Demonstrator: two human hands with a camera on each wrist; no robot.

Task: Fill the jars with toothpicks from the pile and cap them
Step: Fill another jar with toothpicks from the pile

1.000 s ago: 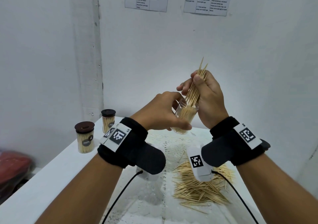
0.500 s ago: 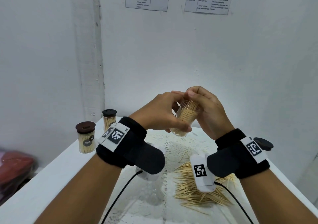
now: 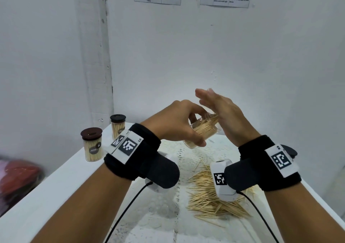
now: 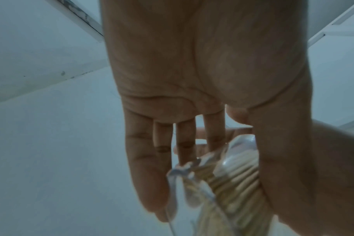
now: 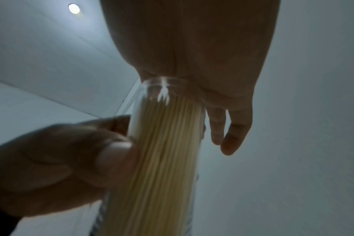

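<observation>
The clear jar (image 3: 202, 130), uncapped and packed with pale toothpicks (image 3: 205, 128), is held tilted in the air above the far end of the bench (image 3: 56, 185). The left hand (image 3: 175, 123) grips its side with curled fingers and thumb. The right hand (image 3: 226, 116), fingers straight and loosely spread, presses its palm flat against the jar's mouth.

Left hand (image 3: 177, 123) curled, right hand (image 3: 224, 116) flat-fingered.
</observation>
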